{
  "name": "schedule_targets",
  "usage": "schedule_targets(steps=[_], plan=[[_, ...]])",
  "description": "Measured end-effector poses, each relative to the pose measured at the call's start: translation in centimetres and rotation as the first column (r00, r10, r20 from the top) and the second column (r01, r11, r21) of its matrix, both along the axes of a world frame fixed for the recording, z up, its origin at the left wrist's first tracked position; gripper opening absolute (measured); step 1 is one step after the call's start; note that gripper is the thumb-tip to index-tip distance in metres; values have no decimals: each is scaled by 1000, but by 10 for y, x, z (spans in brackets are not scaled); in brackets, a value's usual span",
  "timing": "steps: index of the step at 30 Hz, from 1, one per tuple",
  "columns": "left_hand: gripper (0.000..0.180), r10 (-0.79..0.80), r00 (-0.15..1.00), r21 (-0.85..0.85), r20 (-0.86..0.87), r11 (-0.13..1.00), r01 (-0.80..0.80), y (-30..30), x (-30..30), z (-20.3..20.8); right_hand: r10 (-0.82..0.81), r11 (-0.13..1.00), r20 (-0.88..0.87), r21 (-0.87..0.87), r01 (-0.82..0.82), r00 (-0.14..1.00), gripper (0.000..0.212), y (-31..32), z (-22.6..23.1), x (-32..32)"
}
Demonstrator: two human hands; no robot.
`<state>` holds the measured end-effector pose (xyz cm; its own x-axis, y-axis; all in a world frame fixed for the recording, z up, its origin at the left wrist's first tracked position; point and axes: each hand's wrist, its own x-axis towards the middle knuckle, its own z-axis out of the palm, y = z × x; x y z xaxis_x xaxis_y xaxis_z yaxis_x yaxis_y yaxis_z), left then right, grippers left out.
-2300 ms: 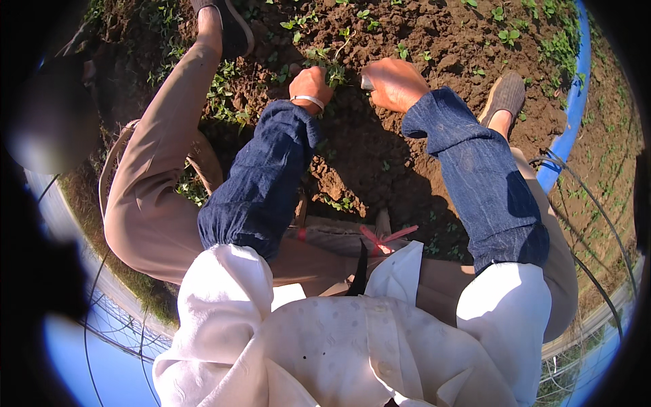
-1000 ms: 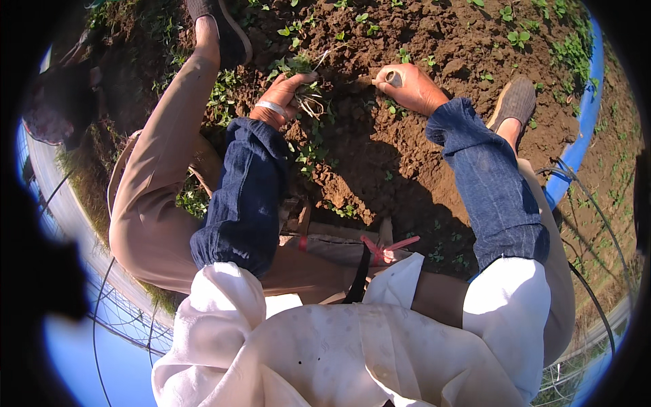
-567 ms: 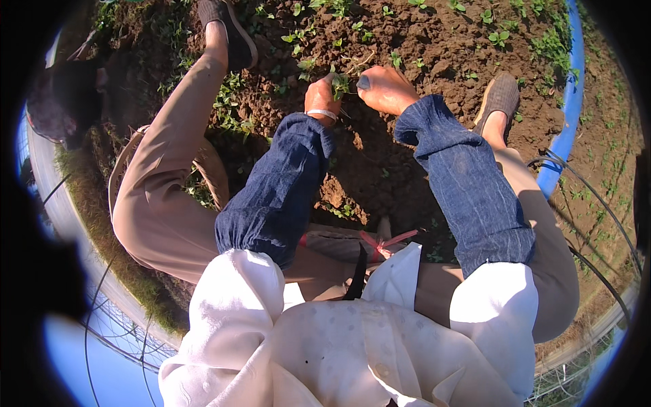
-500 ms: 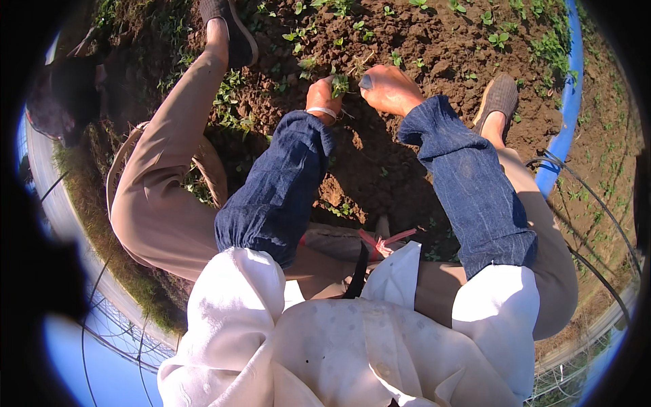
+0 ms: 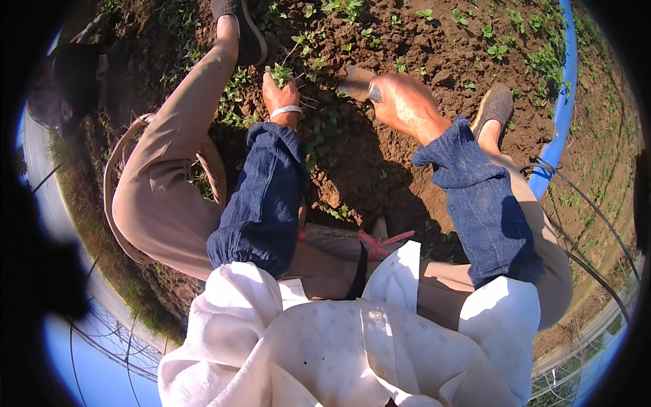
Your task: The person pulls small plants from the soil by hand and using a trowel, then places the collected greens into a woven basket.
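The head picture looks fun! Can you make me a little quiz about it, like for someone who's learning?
1. Pick one: What does the right hand hold?
a) a wooden spoon
b) a flat-bladed tool
c) a yellow bucket

2. True or false: The blue pipe runs along the picture's left side.

3. Fill the gap: The left hand holds leafy green ______.

Key
1: b, the flat-bladed tool.
2: False, the blue pipe is on the picture's right side.
3: plants.
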<state>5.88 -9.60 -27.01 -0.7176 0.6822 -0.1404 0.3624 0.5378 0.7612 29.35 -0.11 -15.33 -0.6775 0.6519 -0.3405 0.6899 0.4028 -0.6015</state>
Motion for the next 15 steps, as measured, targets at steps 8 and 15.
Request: schedule_targets(steps=[8,15], plan=[[44,-405,913,-242,-45,891,384,20,20,-17,98,991,38,82,-101,994,12,8,-26,-34],[31,-515,839,-362,-176,826,431,28,31,-30,116,993,20,4,-116,993,12,16,-61,-49]])
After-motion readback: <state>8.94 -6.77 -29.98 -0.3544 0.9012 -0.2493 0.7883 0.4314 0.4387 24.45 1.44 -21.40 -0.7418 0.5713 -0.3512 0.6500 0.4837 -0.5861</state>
